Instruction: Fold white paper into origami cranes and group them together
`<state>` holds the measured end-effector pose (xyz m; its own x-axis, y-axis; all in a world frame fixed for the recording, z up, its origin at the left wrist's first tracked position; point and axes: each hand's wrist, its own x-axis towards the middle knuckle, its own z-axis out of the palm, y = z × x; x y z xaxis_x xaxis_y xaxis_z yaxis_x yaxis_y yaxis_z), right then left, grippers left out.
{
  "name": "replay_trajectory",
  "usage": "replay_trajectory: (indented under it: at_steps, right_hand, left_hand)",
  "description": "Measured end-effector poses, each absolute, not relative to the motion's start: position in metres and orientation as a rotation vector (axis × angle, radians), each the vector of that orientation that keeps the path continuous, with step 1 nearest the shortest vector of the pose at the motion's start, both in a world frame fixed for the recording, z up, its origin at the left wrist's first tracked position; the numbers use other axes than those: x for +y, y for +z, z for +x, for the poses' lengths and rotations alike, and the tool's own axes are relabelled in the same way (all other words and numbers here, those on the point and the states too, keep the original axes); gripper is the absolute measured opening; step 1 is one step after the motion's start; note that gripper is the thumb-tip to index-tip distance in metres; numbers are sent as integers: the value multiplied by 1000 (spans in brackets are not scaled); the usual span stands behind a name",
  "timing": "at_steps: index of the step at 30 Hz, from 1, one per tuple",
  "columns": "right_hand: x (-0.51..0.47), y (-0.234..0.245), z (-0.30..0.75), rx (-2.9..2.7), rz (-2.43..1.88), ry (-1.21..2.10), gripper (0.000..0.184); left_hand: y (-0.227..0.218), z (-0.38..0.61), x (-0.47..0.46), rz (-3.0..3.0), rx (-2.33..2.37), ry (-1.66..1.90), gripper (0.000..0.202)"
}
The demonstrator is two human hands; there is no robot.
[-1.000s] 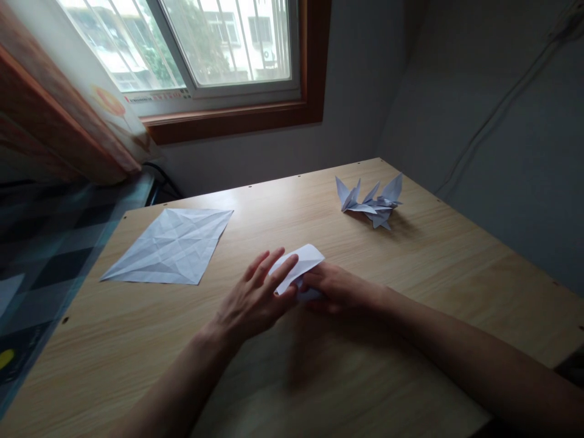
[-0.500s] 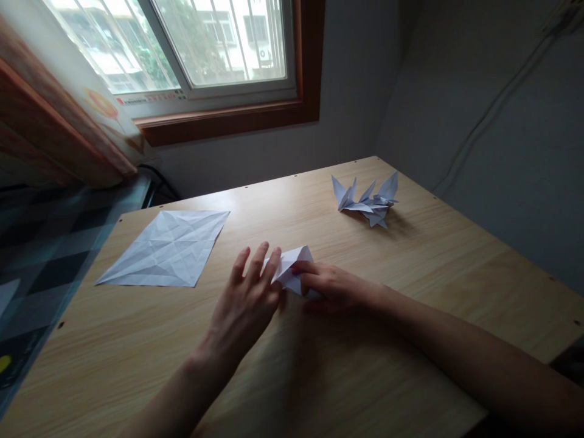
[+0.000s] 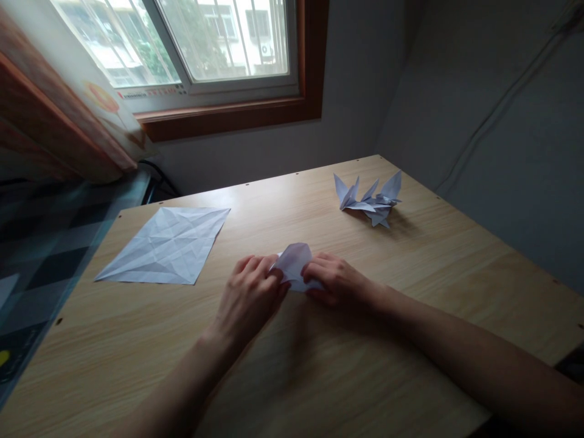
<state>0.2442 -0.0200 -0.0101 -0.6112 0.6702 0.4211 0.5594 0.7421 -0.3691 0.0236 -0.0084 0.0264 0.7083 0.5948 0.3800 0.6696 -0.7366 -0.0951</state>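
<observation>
A small folded piece of white paper [image 3: 294,263] is between my two hands, just above the middle of the wooden table [image 3: 292,377]. My left hand [image 3: 255,283] grips its left side, fingers curled, the thumb near the lower edge. On the right side my right hand [image 3: 335,280] is closed on the same paper with bent fingers. One rounded flap stands up in the middle. The lower folds are partly hidden behind the fingers.
A creased square sheet of paper [image 3: 166,246] lies flat at the left. Several folded paper cranes [image 3: 369,201] sit clustered at the far right. Beyond the table's left edge is a checked cloth [image 3: 64,267]; a window [image 3: 237,42] and curtain [image 3: 68,91] are behind.
My left fingers, spread out before, have curled in and closed on the paper. The flap has changed shape, now rounded and upright. My right fingers have shifted slightly on the paper.
</observation>
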Motion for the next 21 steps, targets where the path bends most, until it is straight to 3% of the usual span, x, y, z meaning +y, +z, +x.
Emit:
replay_trajectory:
  at_steps: [2,8,13,17,21]
  right_hand:
    - [-20,-11,244,-2416,-918,247,18]
    - [-20,-14,242,-2497,-836,131,10]
    - [-20,-12,238,-2525,-795,40,9]
    - [-20,-12,234,-2516,-804,39,14]
    - [-20,-14,233,-2489,-809,85,15]
  left_hand:
    - [24,23,-8,-2664,-1057,-502,12]
    - [15,19,-3,-2522,-1126,-752,68]
    - [3,15,7,-2545,-1414,-1067,98]
    - [-6,12,15,-2611,-1630,-1057,100]
    - [-7,12,19,-2597,-1760,-915,80]
